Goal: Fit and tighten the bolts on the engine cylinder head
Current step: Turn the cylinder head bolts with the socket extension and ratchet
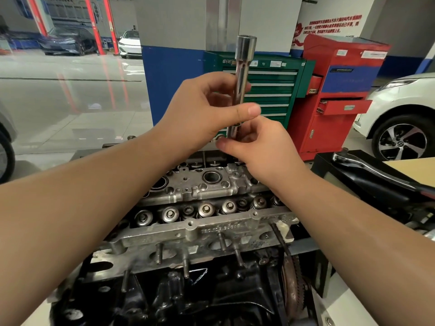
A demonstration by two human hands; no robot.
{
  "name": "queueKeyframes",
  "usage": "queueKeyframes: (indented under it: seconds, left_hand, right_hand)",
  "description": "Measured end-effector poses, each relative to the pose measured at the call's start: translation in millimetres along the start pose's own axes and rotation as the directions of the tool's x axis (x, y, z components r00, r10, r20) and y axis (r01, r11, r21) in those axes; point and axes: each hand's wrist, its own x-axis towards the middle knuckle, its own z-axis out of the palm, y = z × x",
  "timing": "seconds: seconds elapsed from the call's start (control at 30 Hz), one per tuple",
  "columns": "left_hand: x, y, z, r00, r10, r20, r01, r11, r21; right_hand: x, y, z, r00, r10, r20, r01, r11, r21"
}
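Workshop floor, glossy grey, behind an engine on a white surface (pixel 348 300). Nearest, black block (pixel 188 300) with studs sticking out toward the camera. Above it, cylinder head (pixel 207 196), valve springs in a row, uncovered. Over its far edge, left hand (pixel 200 114) gripping a long socket (pixel 243 67) upright, thumb across the shaft. Right hand (pixel 261 147) pinching the socket's lower end. Beyond, green tool chest (pixel 270 90), red cabinet (pixel 334 109), white car (pixel 400 118).

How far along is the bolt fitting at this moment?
Done: nothing clearly; the cylinder head sits on the engine, bolt state unclear. In hand: both hands, left and right, hold a long socket upright above it. Left: tightening; ratchet handle lies unused at right.
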Motion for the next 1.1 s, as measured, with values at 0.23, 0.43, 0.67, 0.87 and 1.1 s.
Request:
queueKeyframes:
  seconds: [0.23, 0.43, 0.67, 0.87, 1.1]
  left_hand:
    - [1.3, -2.4, -4.8, 0.999, -0.013, 0.032, 0.014, 0.999, -0.033]
    - [-0.3, -1.5, -2.0, 1.0, -0.027, 0.015, 0.028, 0.998, -0.062]
    - [3.0, -6.4, -2.8, 0.999, -0.03, 0.013, 0.031, 0.994, -0.107]
    - [0.5, -1.9, 0.8, 0.999, -0.018, 0.035, 0.021, 0.998, -0.063]
    - [3.2, -2.6, -4.1, 1.0, -0.022, 0.018, 0.022, 1.0, 0.012]
  right_hand:
    - [-2.7, -0.2, -1.5, 0.995, -0.028, 0.098, 0.02, 0.996, 0.086]
    - [-0.8, 0.1, -0.7, 0.999, 0.022, 0.046, -0.024, 0.998, 0.056]
    - [-2.0, 0.2, -1.1, 0.996, -0.027, 0.09, 0.019, 0.995, 0.096]
    - [-0.3, -2.1, -1.1, 0.999, 0.003, 0.045, -0.006, 0.998, 0.062]
    - [-0.8, 2.8, 0.1, 0.996, -0.043, 0.08, 0.034, 0.993, 0.117]
